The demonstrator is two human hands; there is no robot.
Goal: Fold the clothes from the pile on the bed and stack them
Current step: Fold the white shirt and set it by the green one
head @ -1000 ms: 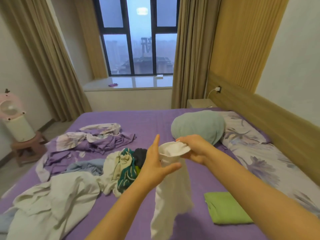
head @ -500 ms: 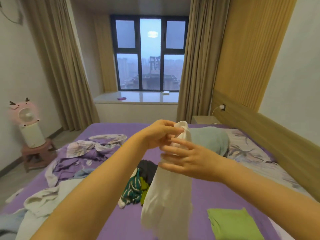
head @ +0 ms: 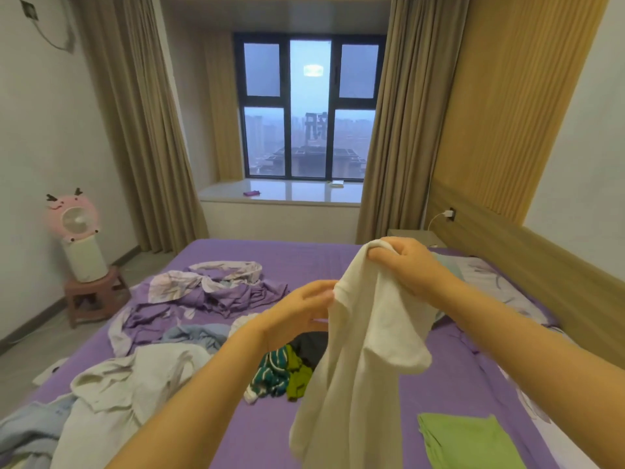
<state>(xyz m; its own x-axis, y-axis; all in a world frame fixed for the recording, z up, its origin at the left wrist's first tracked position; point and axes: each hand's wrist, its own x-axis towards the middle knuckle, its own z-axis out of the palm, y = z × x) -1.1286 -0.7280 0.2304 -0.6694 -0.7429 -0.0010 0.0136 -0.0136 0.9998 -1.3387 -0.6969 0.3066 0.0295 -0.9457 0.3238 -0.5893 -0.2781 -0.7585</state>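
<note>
A white garment hangs in the air over the purple bed. My right hand grips its top edge, held high. Lower and to the left, my left hand pinches another edge of the same cloth. Behind and to the left lies the pile: a white shirt, pale blue cloth, a green striped piece, an olive piece and a dark one. A folded green garment lies flat at the front right.
A crumpled purple and floral sheet lies further back on the left. A floral pillow rests by the wooden headboard. A pink fan on a white cylinder stands on a stool beside the bed's left side.
My hands have drawn apart along the white garment: the right rose to the right with the top edge, the left dropped lower left. The view tilted upward.
</note>
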